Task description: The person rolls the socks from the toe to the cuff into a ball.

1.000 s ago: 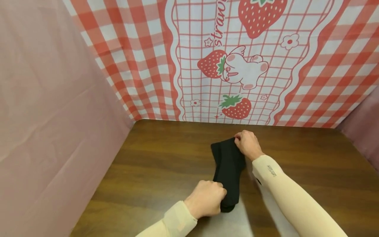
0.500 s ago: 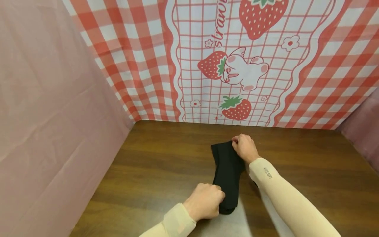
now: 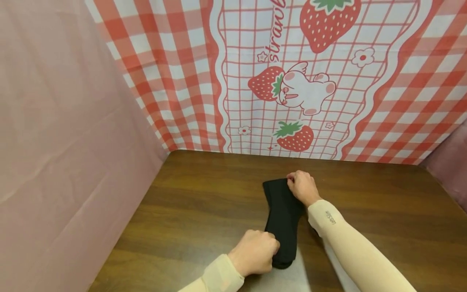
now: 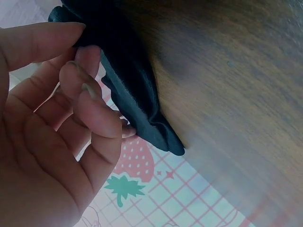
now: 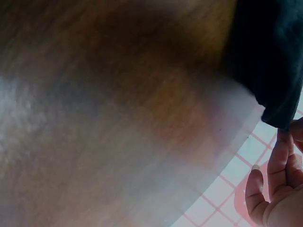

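A pair of black socks (image 3: 283,221), one layered over the other, lies lengthwise above the wooden table. My left hand (image 3: 255,251) pinches the left edge near the rounded near end. In the left wrist view, the thumb and forefinger of that hand (image 4: 57,109) meet on the black fabric (image 4: 128,80), while the other fingers curl loosely below. My right hand (image 3: 303,187) pinches the far right corner at the straight cuff end. The right wrist view shows its fingertips (image 5: 282,137) gripping the corner of the dark cloth (image 5: 267,61).
The brown wooden table (image 3: 197,211) spreads out on both sides of the socks. A red-and-white checked strawberry cloth (image 3: 244,93) hangs behind it. Pink fabric walls (image 3: 73,142) stand at left and right. Cream sleeves (image 3: 350,235) cover both forearms.
The far cuff edges, fanned apart at the left corner before, now lie nearly in line. My right hand has shifted slightly toward me, still pinching its corner; the left keeps its hold.
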Demonstrator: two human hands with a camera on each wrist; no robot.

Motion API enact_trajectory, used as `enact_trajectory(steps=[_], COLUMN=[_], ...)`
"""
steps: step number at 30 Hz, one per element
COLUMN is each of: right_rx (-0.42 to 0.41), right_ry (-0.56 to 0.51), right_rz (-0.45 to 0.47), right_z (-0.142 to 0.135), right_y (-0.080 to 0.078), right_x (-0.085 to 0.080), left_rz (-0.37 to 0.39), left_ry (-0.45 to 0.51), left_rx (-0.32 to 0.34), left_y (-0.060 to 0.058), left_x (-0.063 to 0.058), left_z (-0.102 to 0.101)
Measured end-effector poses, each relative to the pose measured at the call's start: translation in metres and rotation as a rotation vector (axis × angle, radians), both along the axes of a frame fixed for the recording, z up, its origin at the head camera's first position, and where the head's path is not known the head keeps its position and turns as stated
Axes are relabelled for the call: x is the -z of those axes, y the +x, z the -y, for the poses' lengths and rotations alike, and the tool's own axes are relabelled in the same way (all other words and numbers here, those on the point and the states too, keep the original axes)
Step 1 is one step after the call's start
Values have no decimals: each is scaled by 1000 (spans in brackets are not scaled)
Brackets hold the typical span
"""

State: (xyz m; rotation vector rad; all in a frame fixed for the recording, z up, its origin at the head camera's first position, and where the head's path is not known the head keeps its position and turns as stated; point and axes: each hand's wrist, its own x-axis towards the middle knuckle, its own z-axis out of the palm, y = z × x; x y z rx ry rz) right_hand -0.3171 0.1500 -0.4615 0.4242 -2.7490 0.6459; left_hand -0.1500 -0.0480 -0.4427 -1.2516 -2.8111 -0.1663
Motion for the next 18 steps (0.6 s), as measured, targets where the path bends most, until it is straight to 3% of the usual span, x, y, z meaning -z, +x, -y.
enact_trajectory(steps=[18], right_rx=[16], right_ry=[21], right_rz=[26], right_z=[4], right_y=[0], right_x=[8], left_rz=[54], left_ry=[1], left_rx=[-1], left_y=[0], left_x=[2], left_z=[1])
